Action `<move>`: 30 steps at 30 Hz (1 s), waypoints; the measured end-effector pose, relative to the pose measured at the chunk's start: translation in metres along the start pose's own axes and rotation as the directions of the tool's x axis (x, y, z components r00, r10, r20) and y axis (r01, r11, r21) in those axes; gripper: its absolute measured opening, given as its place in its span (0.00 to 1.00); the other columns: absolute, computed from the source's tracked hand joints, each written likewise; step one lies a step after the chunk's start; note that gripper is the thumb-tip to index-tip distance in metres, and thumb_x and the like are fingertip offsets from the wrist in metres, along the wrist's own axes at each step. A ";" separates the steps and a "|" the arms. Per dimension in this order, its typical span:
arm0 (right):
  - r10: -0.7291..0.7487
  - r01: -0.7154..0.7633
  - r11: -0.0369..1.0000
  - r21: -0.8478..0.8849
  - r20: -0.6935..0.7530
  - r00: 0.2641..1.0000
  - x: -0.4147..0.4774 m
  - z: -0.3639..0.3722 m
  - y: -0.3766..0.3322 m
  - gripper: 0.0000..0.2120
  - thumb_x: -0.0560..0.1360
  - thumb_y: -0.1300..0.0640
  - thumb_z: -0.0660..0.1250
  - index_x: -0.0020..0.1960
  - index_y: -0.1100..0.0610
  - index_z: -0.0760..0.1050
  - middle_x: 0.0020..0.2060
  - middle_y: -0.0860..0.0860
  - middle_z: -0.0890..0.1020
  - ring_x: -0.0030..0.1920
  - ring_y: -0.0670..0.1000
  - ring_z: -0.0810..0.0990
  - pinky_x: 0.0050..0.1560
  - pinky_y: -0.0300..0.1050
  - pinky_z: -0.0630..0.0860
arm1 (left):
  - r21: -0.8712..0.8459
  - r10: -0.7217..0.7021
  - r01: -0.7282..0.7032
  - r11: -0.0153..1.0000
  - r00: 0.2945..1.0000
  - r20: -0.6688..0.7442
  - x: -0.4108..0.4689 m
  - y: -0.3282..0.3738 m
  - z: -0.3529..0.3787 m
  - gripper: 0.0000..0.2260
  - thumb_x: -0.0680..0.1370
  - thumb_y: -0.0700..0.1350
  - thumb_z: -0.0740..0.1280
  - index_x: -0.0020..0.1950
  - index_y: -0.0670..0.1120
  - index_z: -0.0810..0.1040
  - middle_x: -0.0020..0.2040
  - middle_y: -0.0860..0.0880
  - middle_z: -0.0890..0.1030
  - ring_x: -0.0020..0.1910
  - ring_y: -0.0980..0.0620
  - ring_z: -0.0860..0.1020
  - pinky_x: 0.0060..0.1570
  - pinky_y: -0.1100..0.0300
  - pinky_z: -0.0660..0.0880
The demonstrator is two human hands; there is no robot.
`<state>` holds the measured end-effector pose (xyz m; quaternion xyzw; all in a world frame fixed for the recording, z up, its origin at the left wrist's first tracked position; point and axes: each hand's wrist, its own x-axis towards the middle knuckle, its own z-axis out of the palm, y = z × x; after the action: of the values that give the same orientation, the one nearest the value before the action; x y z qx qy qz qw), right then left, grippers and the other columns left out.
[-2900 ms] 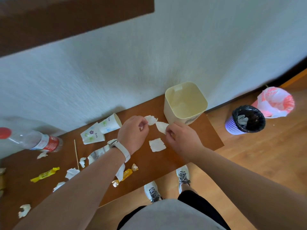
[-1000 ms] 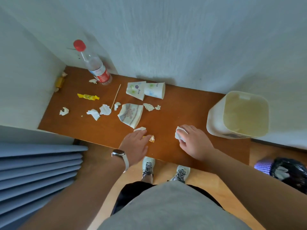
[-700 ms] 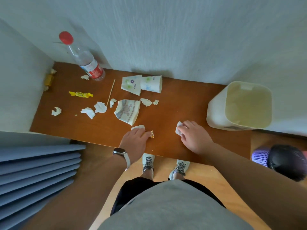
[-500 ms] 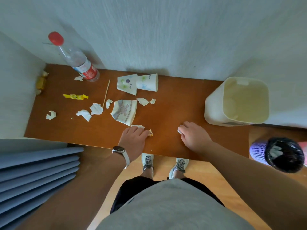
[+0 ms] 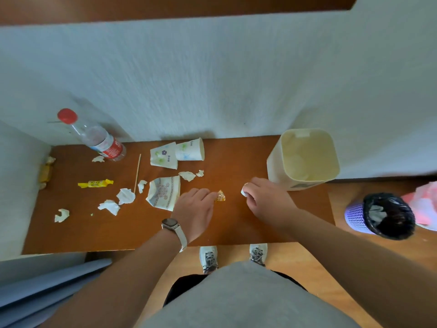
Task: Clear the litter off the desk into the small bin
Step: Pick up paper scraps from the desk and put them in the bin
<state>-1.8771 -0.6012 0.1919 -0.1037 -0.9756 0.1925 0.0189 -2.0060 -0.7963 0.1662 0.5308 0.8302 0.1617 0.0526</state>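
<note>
Status: task in progress, at an early stage by my judgement; most of the litter is not yet cleared. The small bin [image 5: 274, 162] stands at the right end of the tabletop [image 5: 227, 226], against the wall; inside it I see only faint pale shapes that I cannot identify.

My right grip [image 5: 267, 200] is closed round 1 white paper scrap [image 5: 244, 192], fingers curled, just beside the bin's near wall; this item looks next for deposit. My left grip [image 5: 196, 209] lies palm down with bent fingers, the tips touching 1 gold wrapper [image 5: 221, 196]; I cannot tell whether the wrapper is pinched or merely touched.

Items left on the tabletop:
- 1 flattened cup [image 5: 164, 192], just beside the left grip;
- 1 flower-printed cup [image 5: 164, 157] and 1 blue-printed cup [image 5: 190, 151], lying at the back;
- 1 plastic bottle [image 5: 101, 140];
- 1 yellow wrapper [image 5: 95, 183];
- 1 thin stick [image 5: 137, 172];
- 1 candy [image 5: 46, 172] at the far left edge;
- at least 7 loose paper scraps [image 5: 126, 196].
</note>
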 end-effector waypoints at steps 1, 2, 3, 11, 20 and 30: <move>0.005 -0.005 1.000 -0.010 -0.018 1.000 0.001 -0.010 -0.001 0.04 0.71 0.64 0.68 0.43 0.56 0.77 0.37 0.50 0.76 0.36 0.52 0.74 0.31 0.45 0.70 | -0.007 0.023 -0.023 1.000 0.999 -0.024 0.008 0.003 -0.006 0.11 0.77 0.43 0.66 0.58 0.46 0.80 0.50 0.49 0.82 0.46 0.50 0.78 0.42 0.58 0.76; 0.017 -0.018 1.000 -0.020 -0.037 0.999 0.002 -0.021 -0.001 0.04 0.73 0.63 0.67 0.45 0.55 0.77 0.39 0.49 0.77 0.37 0.51 0.74 0.33 0.45 0.72 | -0.010 0.044 -0.044 0.999 0.998 -0.045 0.016 0.007 -0.011 0.11 0.77 0.43 0.66 0.58 0.46 0.80 0.50 0.49 0.82 0.45 0.50 0.78 0.42 0.58 0.75; 0.032 -0.034 0.999 -0.028 -0.061 0.998 0.002 -0.032 0.000 0.04 0.74 0.61 0.66 0.47 0.55 0.77 0.41 0.49 0.78 0.39 0.50 0.75 0.35 0.45 0.75 | -0.011 0.062 -0.062 0.998 0.996 -0.063 0.024 0.010 -0.016 0.11 0.77 0.43 0.66 0.58 0.46 0.80 0.50 0.49 0.81 0.45 0.51 0.78 0.42 0.59 0.75; 0.269 -0.269 0.963 0.036 -0.235 0.934 -0.009 -0.096 0.036 0.06 0.78 0.58 0.63 0.51 0.57 0.78 0.46 0.50 0.79 0.45 0.51 0.75 0.41 0.43 0.72 | -0.002 0.134 -0.134 0.991 0.986 -0.097 0.095 0.061 -0.045 0.13 0.77 0.47 0.66 0.61 0.51 0.77 0.54 0.53 0.80 0.50 0.53 0.77 0.48 0.62 0.74; 0.430 -0.418 0.903 0.102 -0.253 0.867 -0.045 -0.104 0.083 0.05 0.77 0.58 0.64 0.50 0.56 0.78 0.43 0.50 0.79 0.43 0.51 0.76 0.40 0.44 0.73 | -0.044 0.276 -0.273 0.961 0.959 0.068 0.162 0.128 -0.038 0.13 0.78 0.45 0.63 0.63 0.51 0.76 0.58 0.52 0.80 0.54 0.50 0.77 0.52 0.54 0.75; 0.361 -0.351 0.931 0.100 -0.125 0.924 -0.058 -0.102 0.101 0.10 0.77 0.54 0.63 0.54 0.56 0.79 0.49 0.51 0.80 0.51 0.52 0.76 0.50 0.44 0.72 | 0.093 0.260 -0.287 0.953 0.938 0.230 0.182 0.148 -0.015 0.12 0.78 0.47 0.61 0.60 0.54 0.77 0.55 0.55 0.80 0.55 0.52 0.76 0.58 0.55 0.67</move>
<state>-1.7924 -0.4839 0.2478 -0.2918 -0.9288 0.2215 0.0567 -1.9609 -0.5791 0.2440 0.6578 0.7461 0.0570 0.0856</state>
